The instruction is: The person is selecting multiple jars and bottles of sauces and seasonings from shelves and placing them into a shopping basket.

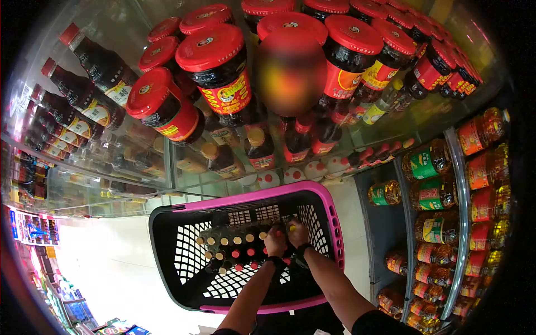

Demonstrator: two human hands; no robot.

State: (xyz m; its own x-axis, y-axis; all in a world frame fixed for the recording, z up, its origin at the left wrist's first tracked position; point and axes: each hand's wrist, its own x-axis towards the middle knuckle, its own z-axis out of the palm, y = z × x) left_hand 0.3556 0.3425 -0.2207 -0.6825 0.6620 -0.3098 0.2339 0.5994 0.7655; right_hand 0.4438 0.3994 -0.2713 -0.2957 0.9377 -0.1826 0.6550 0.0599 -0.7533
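Observation:
Both hands reach down into a black basket with a pink rim [329, 215]. Inside it stand several dark bottles with tan caps [237, 240] and red caps [235, 253]. My left hand [274, 243] is closed round the top of a bottle with a red cap, among the other bottles. Just to its right, my right hand [297, 231] is closed round a bottle top with a yellow cap [292, 228]. The bodies of both held bottles are mostly hidden by the hands and the basket's shade.
A glass shelf above the basket holds jars with red lids [211, 47] and dark sauce bottles [100, 58]. Under it stand more bottles [258, 148]. On the right, curved shelves hold oil bottles [430, 162]. Pale floor [111, 251] lies left of the basket.

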